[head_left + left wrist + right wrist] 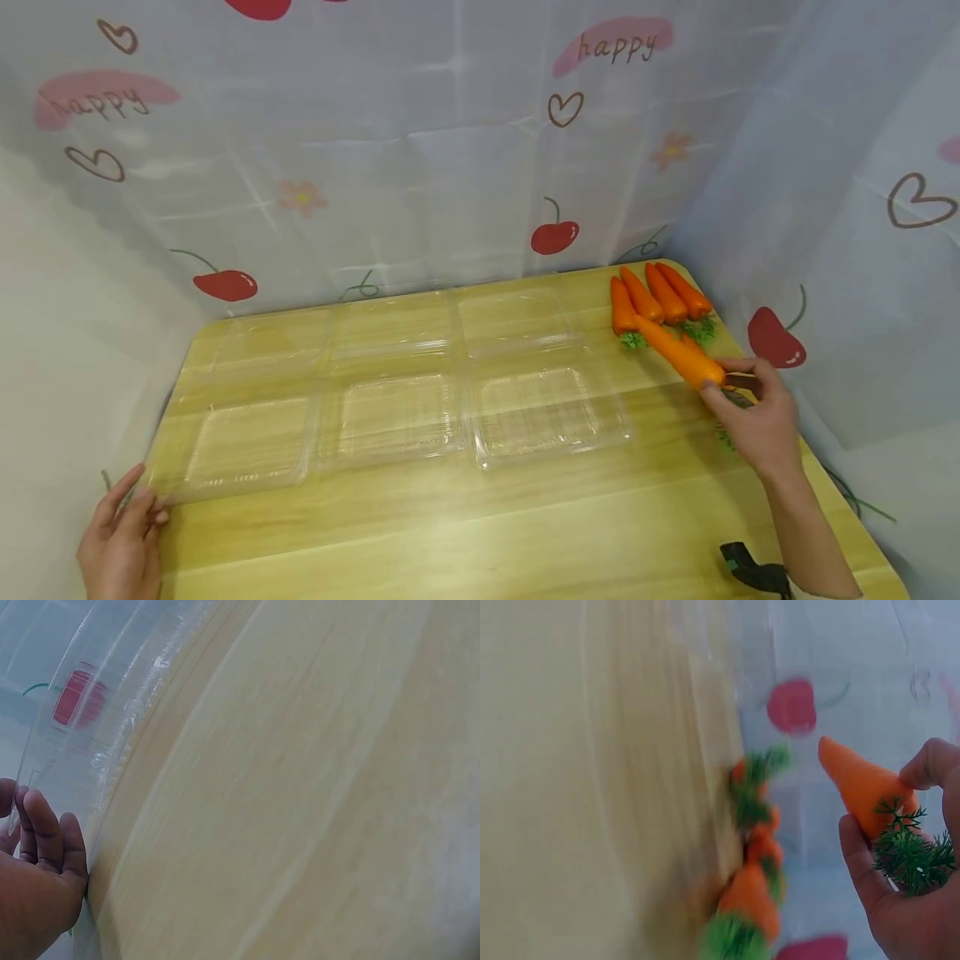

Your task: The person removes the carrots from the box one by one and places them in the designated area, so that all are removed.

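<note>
My right hand (pixel 761 421) holds an orange carrot (pixel 675 346) near its thick end, tip pointing to the back left. In the right wrist view, the thumb and fingers grip this carrot (pixel 866 791) beside its green leafy top (pixel 915 859). Several more carrots (pixel 667 298) with green tops lie at the table's back right corner, close under the held one. At the left table edge, my left hand (pixel 123 542) pinches the front left corner of a clear plastic container (pixel 251 437). The left wrist view shows the container's rim (pixel 56 690) between thumb and fingers.
More clear containers (pixel 397 417) stand side by side to the right, their see-through lids (pixel 390 325) opened toward the back. A printed curtain (pixel 450 167) rises behind the wooden table (pixel 450 542). A black curved piece (pixel 750 571) shows near the right forearm.
</note>
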### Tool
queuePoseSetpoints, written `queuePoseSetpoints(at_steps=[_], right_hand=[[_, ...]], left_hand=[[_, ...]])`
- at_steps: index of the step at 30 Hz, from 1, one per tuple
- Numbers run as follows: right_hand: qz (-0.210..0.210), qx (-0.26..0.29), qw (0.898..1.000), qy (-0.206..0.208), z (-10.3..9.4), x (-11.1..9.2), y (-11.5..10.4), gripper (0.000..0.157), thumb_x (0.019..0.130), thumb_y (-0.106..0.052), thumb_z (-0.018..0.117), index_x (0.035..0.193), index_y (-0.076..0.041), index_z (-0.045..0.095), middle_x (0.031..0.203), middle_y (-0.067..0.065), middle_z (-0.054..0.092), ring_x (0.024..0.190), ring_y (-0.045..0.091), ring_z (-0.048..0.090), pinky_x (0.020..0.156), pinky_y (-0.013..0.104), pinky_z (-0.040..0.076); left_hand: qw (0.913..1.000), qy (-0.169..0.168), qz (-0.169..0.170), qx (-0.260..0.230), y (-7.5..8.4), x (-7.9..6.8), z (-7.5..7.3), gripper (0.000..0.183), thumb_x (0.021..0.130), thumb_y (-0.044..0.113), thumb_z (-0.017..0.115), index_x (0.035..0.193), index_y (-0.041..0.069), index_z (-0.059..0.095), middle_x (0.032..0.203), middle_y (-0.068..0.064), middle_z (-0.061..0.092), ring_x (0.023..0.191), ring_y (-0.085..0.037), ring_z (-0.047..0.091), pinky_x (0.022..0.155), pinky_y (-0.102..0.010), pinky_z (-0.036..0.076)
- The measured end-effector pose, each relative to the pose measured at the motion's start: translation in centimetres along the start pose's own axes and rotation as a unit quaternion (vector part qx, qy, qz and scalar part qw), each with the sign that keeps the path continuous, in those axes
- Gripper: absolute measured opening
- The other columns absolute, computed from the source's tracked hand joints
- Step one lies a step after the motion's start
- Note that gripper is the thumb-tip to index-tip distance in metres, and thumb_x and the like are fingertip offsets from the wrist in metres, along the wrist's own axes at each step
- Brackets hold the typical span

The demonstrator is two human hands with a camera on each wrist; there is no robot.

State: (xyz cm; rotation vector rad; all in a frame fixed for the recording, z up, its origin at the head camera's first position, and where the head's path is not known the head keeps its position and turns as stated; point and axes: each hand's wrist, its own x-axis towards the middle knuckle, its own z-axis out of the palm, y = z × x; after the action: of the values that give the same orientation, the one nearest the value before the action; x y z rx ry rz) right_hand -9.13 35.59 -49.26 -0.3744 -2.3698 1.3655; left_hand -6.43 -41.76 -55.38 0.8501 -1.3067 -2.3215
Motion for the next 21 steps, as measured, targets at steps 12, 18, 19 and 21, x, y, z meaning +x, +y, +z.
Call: queuePoseSetpoints(at_steps=[12,18,19,21], right_hand=[[0.166,0.03,0.98,0.105,-7.3,-0.4,6.8,0.02,0.1,-0.01,0.074,0.113,-0.025,0.071,0.106,-0.024,0.057,0.092,-0.007,0.056,0.068,0.001,0.049],[0.155,-0.024,0.986,0.051,-6.2,-0.2,8.4,0.019,0.099,-0.019,0.077,0.111,-0.028,0.065,0.097,-0.029,0.056,0.085,-0.014,0.056,0.065,0.003,0.05],[0.148,-0.029,0.988,0.038,-6.0,0.0,8.6,0.021,0.099,-0.021,0.078,0.112,-0.028,0.064,0.097,-0.028,0.056,0.084,-0.015,0.056,0.065,0.003,0.051],[0.13,-0.042,0.991,0.014,-5.6,0.3,8.9,0.023,0.099,-0.023,0.079,0.116,-0.026,0.063,0.098,-0.028,0.055,0.083,-0.018,0.056,0.067,0.003,0.051]], left_hand=[[0.9982,-0.036,0.019,-0.045,-0.2,-0.2,0.5,0.04,0.105,-0.007,0.06,0.141,0.009,0.071,0.08,-0.006,0.072,0.07,-0.015,0.07,0.063,-0.022,0.057],[0.9971,-0.039,0.029,-0.059,-0.1,-0.4,0.1,0.04,0.106,-0.008,0.058,0.139,0.008,0.072,0.079,-0.007,0.071,0.069,-0.016,0.07,0.062,-0.022,0.058],[0.9968,-0.043,0.031,-0.06,-0.1,-0.5,0.0,0.04,0.106,-0.008,0.058,0.14,0.007,0.071,0.079,-0.007,0.072,0.069,-0.016,0.07,0.062,-0.022,0.058],[0.9964,-0.051,0.031,-0.06,-0.2,-0.7,-0.1,0.04,0.106,-0.009,0.057,0.14,0.008,0.071,0.08,-0.007,0.072,0.07,-0.016,0.071,0.063,-0.022,0.058]])
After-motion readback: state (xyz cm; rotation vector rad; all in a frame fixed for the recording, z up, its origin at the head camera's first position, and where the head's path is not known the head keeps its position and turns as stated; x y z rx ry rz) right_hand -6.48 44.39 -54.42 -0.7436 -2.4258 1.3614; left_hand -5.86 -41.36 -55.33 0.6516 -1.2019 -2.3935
